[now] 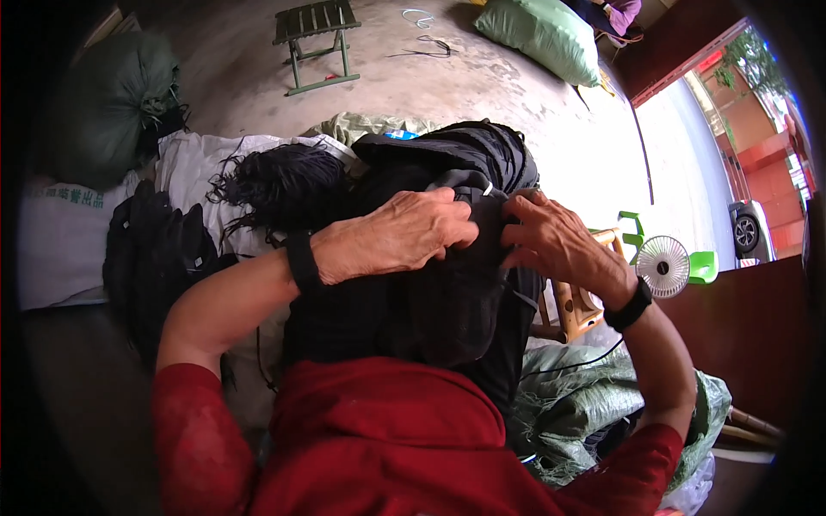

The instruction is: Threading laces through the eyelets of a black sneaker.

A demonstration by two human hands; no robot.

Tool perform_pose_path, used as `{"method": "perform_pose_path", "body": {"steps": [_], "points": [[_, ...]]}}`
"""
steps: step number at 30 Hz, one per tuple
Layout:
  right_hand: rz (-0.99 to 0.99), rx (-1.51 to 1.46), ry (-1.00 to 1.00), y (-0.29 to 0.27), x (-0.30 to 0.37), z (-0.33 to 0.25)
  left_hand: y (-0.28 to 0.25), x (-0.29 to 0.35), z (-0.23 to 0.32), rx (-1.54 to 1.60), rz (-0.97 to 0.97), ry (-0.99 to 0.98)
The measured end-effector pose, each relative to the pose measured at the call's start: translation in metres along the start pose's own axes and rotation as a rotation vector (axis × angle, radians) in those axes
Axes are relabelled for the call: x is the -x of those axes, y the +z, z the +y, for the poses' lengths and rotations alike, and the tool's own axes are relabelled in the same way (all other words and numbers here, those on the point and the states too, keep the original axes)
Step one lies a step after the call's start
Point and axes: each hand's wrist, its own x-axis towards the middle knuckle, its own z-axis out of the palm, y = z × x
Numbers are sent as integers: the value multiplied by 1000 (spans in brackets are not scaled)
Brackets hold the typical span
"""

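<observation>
A black, sock-like piece of fabric [460, 310] hangs over my lap, its rounded end toward me. My left hand [413, 228] is closed at its upper left edge, with the fingers curled in. On the other side my right hand [551, 236] grips the upper right edge between thumb and bent fingers. A small white spot shows on the fabric's top edge between the hands. Just beyond lies a pile of folded black fabric [482, 146]. Left of it sits a bundle of black strands [288, 181] on a white sack. The fingertips are partly hidden in the dark cloth.
Black fabric pieces [159, 258] are heaped at the left, near a stuffed green sack [112, 107]. A folding stool [318, 39] stands ahead. At the right are a small white fan [662, 267], a bamboo chair [575, 310] and a crumpled green sack [585, 400]. Another person sits far right.
</observation>
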Motion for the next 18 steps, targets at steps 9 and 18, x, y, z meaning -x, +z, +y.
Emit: {"method": "perform_pose_path", "body": {"steps": [9, 18], "points": [[320, -761, 530, 24, -10, -11, 0, 8, 13, 109, 104, -115], [256, -273, 399, 26, -8, -30, 43, -10, 40, -233, 328, 60]]}}
